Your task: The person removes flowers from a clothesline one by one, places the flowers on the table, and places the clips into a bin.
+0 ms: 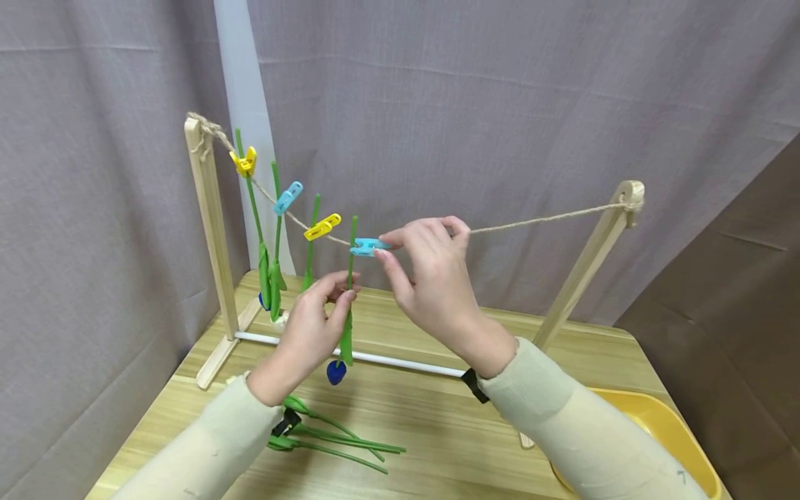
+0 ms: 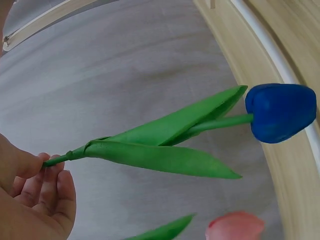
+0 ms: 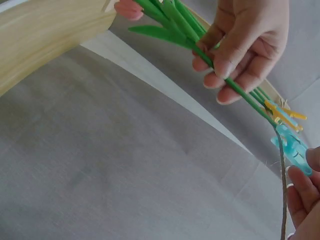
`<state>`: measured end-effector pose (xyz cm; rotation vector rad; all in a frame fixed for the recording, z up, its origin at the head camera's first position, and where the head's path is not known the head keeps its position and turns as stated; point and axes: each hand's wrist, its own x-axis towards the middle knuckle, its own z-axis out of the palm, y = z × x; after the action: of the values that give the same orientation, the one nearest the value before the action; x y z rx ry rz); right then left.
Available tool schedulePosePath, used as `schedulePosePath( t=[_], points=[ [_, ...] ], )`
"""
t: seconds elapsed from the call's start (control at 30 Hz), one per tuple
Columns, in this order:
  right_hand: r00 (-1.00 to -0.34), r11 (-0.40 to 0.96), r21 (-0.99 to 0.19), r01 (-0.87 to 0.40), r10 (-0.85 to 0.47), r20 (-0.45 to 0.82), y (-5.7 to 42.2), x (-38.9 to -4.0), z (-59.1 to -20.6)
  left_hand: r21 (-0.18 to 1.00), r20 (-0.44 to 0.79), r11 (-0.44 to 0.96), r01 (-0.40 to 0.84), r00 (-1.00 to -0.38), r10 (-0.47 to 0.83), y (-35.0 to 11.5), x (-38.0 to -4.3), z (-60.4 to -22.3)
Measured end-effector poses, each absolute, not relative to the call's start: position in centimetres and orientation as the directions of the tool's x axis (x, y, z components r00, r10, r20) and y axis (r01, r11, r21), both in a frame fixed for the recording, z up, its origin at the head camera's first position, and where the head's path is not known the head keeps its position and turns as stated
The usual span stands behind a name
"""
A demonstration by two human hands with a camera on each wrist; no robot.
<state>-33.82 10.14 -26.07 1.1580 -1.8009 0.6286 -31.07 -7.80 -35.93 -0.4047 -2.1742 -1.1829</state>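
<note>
My left hand (image 1: 315, 316) pinches the green stem of an artificial blue tulip (image 2: 281, 113) between thumb and fingers. The flower hangs head down, its leaves below the hand. My right hand (image 1: 434, 278) pinches the tail of a light blue clothespin (image 1: 370, 247), whose front end meets the stem at the twine (image 1: 531, 221). Further left along the twine, a yellow clothespin (image 1: 322, 227), another light blue clothespin (image 1: 288, 198) and another yellow clothespin (image 1: 244, 162) each hold a tulip by its stem. A pink tulip head (image 2: 235, 226) shows in the left wrist view.
Wooden posts, left (image 1: 211, 229) and right (image 1: 590, 271), carry the twine, with a white rod (image 1: 400, 362) joining them low down. Several green stems (image 1: 350, 441) lie on the table (image 1: 450, 430) near my left forearm. A yellow tray (image 1: 681, 437) sits at right, partly behind my right sleeve.
</note>
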Motion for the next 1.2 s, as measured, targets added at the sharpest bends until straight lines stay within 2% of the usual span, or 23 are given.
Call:
schedulePosePath(
  t=[0.3, 0.57, 0.9, 1.2],
  points=[
    [-0.147, 0.416, 0.03, -0.909, -0.386, 0.91, 10.9, -33.7, -25.3, 0.64, 0.662, 0.54, 0.547, -0.749, -0.025, -8.1, -31.0, -36.5],
    [-0.168, 0.416, 0.015, -0.909, -0.399, 0.901, 12.1, -33.7, -25.6, 0.648, 0.643, 0.549, 0.528, -0.766, -0.023, -8.5, -30.6, -36.9],
    [-0.253, 0.419, -0.028, -0.908, -0.492, 0.833, 15.3, -34.3, -28.8, 0.648, 0.631, 0.564, 0.512, -0.775, -0.021, -9.1, -29.9, -37.5],
    [-0.356, 0.473, -0.075, -0.878, -0.539, 0.763, 18.4, -33.9, -32.3, 0.583, 0.633, 0.616, 0.53, -0.771, 0.065, -10.1, -29.4, -38.8]
  ],
)
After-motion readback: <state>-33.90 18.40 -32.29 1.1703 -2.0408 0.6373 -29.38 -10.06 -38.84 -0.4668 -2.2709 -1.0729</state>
